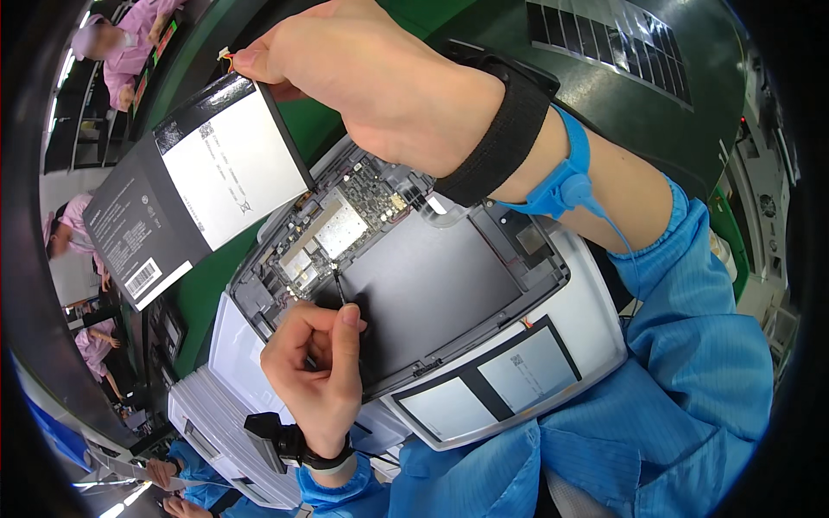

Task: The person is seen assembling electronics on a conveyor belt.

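Note:
My right hand (371,82) reaches across from the right, a black strap and a blue wrist strap on its wrist. Its fingers pinch the upper corner of a flat battery pack (237,164) with a white and dark grey label. A small white connector (225,54) on thin coloured wires sticks out there. The pack hangs tilted beyond the opened grey device housing (440,293), whose green circuit board (367,203) is bare. My left hand (319,363) is closed in a pinch at the housing's near-left side. A thin dark strip (340,281) runs from its fingertips to the board; whether tool or cable, I cannot tell.
Under the housing lies a white tray (596,302) holding a second flat pack (522,371) with two pale panels. White stacked trays (216,432) stand at the lower left. A dark sheet of panels (613,39) lies at the far right. Several people in pink work beyond.

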`<state>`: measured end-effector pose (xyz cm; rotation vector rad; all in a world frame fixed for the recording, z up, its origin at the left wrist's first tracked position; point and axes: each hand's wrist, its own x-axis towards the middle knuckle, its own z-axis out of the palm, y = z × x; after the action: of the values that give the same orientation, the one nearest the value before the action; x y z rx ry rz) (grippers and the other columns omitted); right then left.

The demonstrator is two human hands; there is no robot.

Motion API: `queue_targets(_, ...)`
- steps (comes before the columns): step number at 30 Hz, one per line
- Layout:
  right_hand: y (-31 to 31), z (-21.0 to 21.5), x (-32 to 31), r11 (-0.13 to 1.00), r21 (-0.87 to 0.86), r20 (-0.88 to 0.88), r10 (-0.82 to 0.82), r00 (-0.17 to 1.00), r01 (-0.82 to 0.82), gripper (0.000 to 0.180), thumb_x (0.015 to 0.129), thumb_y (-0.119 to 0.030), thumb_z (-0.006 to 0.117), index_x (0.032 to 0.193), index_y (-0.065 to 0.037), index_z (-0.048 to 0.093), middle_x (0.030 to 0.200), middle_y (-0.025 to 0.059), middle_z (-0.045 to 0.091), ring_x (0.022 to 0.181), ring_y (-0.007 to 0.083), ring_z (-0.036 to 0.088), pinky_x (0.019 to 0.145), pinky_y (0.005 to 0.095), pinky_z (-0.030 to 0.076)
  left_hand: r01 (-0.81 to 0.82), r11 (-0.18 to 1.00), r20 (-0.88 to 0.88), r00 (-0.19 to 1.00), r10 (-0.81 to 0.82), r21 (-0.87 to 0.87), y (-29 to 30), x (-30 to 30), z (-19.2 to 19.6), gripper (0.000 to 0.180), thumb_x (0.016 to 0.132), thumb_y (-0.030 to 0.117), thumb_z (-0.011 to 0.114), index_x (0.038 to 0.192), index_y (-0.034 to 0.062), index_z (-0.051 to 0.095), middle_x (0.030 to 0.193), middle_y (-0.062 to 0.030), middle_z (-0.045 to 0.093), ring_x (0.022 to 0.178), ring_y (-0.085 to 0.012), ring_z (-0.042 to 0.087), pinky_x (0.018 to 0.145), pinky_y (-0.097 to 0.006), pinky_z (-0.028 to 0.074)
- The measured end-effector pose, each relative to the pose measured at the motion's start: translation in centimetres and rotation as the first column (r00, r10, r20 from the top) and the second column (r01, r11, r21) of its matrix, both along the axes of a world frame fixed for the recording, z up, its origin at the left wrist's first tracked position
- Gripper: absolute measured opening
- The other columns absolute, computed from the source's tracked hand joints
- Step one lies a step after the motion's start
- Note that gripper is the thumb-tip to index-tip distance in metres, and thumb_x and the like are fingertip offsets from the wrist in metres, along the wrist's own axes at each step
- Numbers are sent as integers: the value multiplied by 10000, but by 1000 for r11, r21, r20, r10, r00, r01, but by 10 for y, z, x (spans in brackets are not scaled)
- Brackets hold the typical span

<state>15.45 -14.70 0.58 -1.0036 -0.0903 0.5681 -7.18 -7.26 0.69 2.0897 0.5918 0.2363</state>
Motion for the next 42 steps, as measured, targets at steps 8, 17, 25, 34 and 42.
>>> queue_targets(8, 2, -1, -2, 1000, -11, -11, 22, 1000, -22, 232, 876, -128, 735, 747, 17, 608, 661, 25, 513, 603, 128, 465, 512, 340, 381, 46, 998, 8, 999, -46, 51, 4, -2, -3, 178, 866, 18, 763, 731, 12, 647, 619, 35, 468, 493, -14, 277, 476, -244, 159)
queue_targets(17, 4, 0, -3, 1000, -6, -23, -15, 1000, 15, 183, 849, -93, 750, 829, 40, 627, 769, 85, 594, 713, 159, 528, 630, 376, 432, 33, 999, -1, 999, -34, -25, 4, 0, 0, 202, 887, 11, 736, 728, 1, 612, 660, 23, 532, 525, -3, 384, 476, -198, 223)
queue_targets(25, 5, -7, 1, 995, 99, 98, -4, 995, -6, 171, 852, -87, 742, 840, 48, 637, 783, 93, 612, 729, 164, 554, 671, 352, 451, 21, 999, 11, 1000, -21, -38, 5, 0, 3, 196, 884, 8, 733, 730, -3, 613, 664, 19, 531, 536, -5, 397, 483, -200, 239)
queue_targets(34, -1, -4, 3, 997, 69, 118, 34, 992, -42, 204, 931, -147, 673, 1018, 29, 730, 963, 64, 711, 921, 142, 597, 898, 300, 448, 206, 933, -174, 972, -159, 294, 7, -24, 57, 181, 868, 97, 729, 729, -16, 700, 631, -33, 608, 566, -112, 512, 530, -263, 344)
queue_targets(42, -18, 23, 0, 970, 240, 27, -44, 999, 36, 120, 925, -78, 677, 960, 34, 704, 940, 89, 685, 851, 152, 602, 795, 290, 477, -169, 983, -247, 958, 148, -67, 81, -67, 4, 199, 996, 199, 658, 1031, 9, 610, 776, -9, 569, 588, -69, 489, 524, -225, 373)
